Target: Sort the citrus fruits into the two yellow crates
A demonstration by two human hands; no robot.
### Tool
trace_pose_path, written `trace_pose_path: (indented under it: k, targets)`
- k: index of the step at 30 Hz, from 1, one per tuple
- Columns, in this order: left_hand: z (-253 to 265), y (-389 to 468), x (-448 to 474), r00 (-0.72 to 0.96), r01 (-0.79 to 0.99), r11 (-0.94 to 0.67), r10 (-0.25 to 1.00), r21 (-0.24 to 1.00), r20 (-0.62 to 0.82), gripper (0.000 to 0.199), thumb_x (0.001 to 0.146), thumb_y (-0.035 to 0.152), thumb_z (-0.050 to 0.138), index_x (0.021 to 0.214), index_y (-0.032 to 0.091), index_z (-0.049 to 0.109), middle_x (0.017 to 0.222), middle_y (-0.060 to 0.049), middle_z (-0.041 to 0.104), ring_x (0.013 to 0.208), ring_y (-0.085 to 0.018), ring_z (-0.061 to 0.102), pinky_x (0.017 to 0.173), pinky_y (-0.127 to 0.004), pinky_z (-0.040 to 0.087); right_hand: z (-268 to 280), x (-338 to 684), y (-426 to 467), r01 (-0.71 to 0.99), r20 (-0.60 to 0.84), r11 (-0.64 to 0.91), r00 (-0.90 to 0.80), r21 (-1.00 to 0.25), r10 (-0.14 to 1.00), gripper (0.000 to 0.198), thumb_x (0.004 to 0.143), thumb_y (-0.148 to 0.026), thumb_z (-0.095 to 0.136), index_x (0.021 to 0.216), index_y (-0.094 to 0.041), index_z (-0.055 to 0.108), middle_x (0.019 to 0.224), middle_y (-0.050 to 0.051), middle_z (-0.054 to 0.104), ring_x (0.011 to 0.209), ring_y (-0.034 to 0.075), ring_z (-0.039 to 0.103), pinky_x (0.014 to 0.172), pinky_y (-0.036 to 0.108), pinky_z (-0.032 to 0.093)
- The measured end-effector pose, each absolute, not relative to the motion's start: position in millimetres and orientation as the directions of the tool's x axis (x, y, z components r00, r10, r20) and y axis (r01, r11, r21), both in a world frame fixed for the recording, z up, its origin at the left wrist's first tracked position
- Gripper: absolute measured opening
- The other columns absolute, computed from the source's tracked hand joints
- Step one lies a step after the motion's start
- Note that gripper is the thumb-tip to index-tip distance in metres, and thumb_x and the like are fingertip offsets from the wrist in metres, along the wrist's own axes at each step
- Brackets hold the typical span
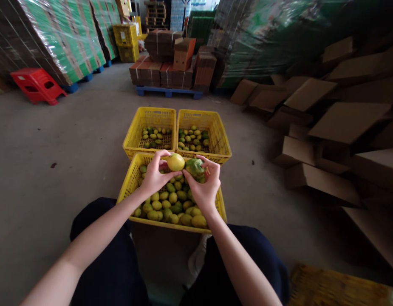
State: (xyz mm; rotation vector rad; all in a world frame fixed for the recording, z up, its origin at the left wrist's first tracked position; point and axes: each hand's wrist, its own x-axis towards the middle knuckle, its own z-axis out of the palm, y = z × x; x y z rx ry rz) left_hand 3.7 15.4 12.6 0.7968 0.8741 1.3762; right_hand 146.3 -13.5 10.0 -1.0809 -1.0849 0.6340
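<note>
Between the thumb and fingers of my left hand [156,175] is a smooth yellow lemon [176,162]. My right hand [204,185] grips a bumpy green lemon [195,167] right beside it. Both are held up above the near yellow crate [171,227], which stands between my knees. Inside that crate lie many lemons [173,198], some yellow and some green. My hands hide part of the crate's far side.
Two more yellow crates, the left one [128,140] and the right one [226,142], stand just beyond with some lemons inside. Cardboard boxes [349,121] are heaped at right. A red stool [38,85] stands far left; a blue pallet [169,92] bears stacked cartons ahead.
</note>
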Motion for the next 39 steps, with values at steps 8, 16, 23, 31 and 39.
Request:
trace_pose_path:
  k: [8,16,23,31,39]
  targets:
    - [7,33,-4,0.350,-0.591,0.462,0.885,0.662,-0.306,0.025,0.079,0.020,0.069,0.102,0.014,0.061,0.081,-0.006,0.070,0.063,-0.012,0.065,0.062,-0.021,0.054,12,154,-4,-0.553,-0.062,0.011,0.113,-0.833,0.992,0.027,0.073,-0.026,0.072,0.085,-0.027,0.048,0.082,-0.007,0.065,0.073,0.011,0.062,0.067,0.023,0.053]
    - [15,30,-7,0.485,-0.634,0.493,0.853,0.596,-0.190,0.047,0.077,0.013,0.049,0.123,0.015,0.059,0.099,-0.008,0.071,0.082,-0.019,0.069,0.074,-0.031,0.057,21,164,2,-0.731,-0.194,-0.143,-0.014,-0.667,0.981,0.015,0.077,-0.022,0.056,0.091,-0.024,0.063,0.090,-0.001,0.071,0.079,0.015,0.065,0.066,0.026,0.056]
    - [8,21,8,0.398,-0.586,0.410,0.897,0.699,-0.193,0.033,0.084,0.035,0.050,0.100,0.012,0.066,0.067,-0.006,0.066,0.043,-0.010,0.052,0.039,-0.020,0.039,17,157,3,-0.788,-0.280,-0.279,-0.141,-0.549,0.950,0.025,0.073,-0.032,0.047,0.077,-0.014,0.065,0.068,0.007,0.068,0.046,0.015,0.057,0.031,0.023,0.039]
    - [0,29,23,0.281,-0.905,0.374,0.883,0.202,-0.375,0.020,0.079,0.019,0.046,0.082,0.012,0.064,0.075,-0.007,0.067,0.074,-0.015,0.066,0.075,-0.028,0.055,4,147,13,-0.927,-0.317,-0.132,-0.015,-0.350,0.948,0.024,0.070,-0.021,0.053,0.091,-0.020,0.065,0.085,0.003,0.074,0.083,0.022,0.070,0.071,0.034,0.060]
    - [0,42,40,0.154,-0.954,0.259,0.852,0.148,-0.501,0.024,0.087,0.024,0.047,0.090,0.011,0.067,0.081,-0.009,0.071,0.076,-0.017,0.069,0.073,-0.029,0.058,-8,130,34,-0.982,-0.418,-0.040,0.043,-0.187,0.907,0.020,0.080,-0.034,0.054,0.087,-0.017,0.063,0.079,0.005,0.073,0.082,0.017,0.070,0.069,0.028,0.059]
